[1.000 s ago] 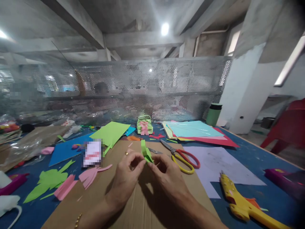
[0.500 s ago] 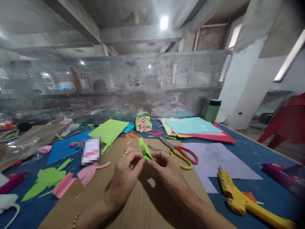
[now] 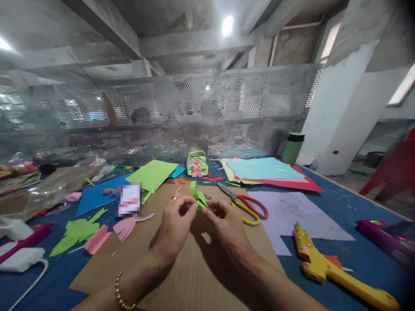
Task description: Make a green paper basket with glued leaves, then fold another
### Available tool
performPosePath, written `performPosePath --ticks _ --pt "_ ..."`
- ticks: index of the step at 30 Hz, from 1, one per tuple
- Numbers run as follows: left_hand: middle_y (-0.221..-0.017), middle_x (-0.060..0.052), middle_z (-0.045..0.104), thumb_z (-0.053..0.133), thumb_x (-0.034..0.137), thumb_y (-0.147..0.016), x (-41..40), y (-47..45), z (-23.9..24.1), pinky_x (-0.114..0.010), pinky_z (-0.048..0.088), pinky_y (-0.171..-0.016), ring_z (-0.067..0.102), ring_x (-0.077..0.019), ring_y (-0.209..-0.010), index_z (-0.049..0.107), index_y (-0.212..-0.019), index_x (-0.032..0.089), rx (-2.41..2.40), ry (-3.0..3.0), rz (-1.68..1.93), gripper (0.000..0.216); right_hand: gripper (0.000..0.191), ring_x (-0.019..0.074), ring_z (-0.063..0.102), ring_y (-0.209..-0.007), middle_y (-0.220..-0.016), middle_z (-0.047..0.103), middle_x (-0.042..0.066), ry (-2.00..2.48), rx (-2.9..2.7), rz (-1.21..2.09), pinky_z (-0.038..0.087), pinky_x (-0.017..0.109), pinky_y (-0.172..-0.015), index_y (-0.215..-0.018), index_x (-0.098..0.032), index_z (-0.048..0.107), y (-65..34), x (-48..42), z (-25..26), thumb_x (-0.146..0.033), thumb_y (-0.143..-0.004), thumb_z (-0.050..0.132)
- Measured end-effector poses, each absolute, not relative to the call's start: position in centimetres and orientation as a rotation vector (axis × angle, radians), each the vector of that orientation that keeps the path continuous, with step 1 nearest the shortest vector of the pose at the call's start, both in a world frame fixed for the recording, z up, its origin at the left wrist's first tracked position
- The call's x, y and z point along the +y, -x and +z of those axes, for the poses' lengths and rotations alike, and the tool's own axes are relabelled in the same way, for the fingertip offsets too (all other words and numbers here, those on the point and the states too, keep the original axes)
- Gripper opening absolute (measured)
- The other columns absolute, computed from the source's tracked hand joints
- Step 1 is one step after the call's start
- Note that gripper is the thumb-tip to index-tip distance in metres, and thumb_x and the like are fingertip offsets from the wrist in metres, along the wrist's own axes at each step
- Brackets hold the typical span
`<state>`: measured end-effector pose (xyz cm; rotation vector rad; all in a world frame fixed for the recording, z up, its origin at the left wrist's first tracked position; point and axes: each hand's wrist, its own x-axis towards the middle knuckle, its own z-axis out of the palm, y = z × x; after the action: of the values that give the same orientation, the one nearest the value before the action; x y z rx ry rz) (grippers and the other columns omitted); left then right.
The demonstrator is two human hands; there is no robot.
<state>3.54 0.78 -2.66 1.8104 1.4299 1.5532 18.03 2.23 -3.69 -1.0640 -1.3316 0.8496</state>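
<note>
Both of my hands pinch a small folded strip of green paper (image 3: 198, 195) above a sheet of brown cardboard (image 3: 194, 268). My left hand (image 3: 177, 226) grips the strip's left side with thumb and fingers closed. My right hand (image 3: 227, 224) holds its right end, fingers curled. A gold ring shows on my left hand and a bead bracelet on that wrist. Red and yellow handled scissors (image 3: 248, 206) lie just right of my hands.
A yellow glue gun (image 3: 327, 268) lies at the right. Coloured paper sheets (image 3: 262, 170), a green sheet (image 3: 152, 175), pink cut-outs (image 3: 126, 224), green scraps (image 3: 78, 231) and a small green paper basket (image 3: 196, 164) lie on the blue table. A green cup (image 3: 292, 149) stands by a perforated screen.
The view has shifted slightly; my hands stay together on the green strip, working it a little further from me over the cardboard.
</note>
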Motion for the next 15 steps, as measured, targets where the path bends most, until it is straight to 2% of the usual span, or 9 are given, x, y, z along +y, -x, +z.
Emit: performPosePath --ticks 8,15 --pt "-0.084 0.0 0.063 0.058 0.031 -0.093 1.04 -3.82 -2.19 -0.027 0.04 -0.067 0.055 -0.0147 -0.07 0.069 -0.088 0.021 1.482 -1.946 1.501 0.015 0.028 0.0177 0.06 -0.063 -0.08 0.073 0.007 1.079 -1.365 0.755 0.05 0.032 -0.061 -0.084 -0.016 0.074 -18.34 2.26 -3.3 -0.042 -0.072 0.072" --pt "-0.086 -0.002 0.064 0.057 0.022 -0.09 1.41 -3.98 -2.67 -0.029 0.043 -0.073 0.059 -0.0177 -0.081 0.066 -0.086 0.02 1.44 -1.931 1.523 0.01 0.026 0.0184 0.062 -0.064 -0.078 0.072 0.006 1.056 -1.384 0.731 0.05 0.032 -0.061 -0.082 -0.016 0.073 -18.23 2.3 -3.5 -0.04 -0.072 0.072"
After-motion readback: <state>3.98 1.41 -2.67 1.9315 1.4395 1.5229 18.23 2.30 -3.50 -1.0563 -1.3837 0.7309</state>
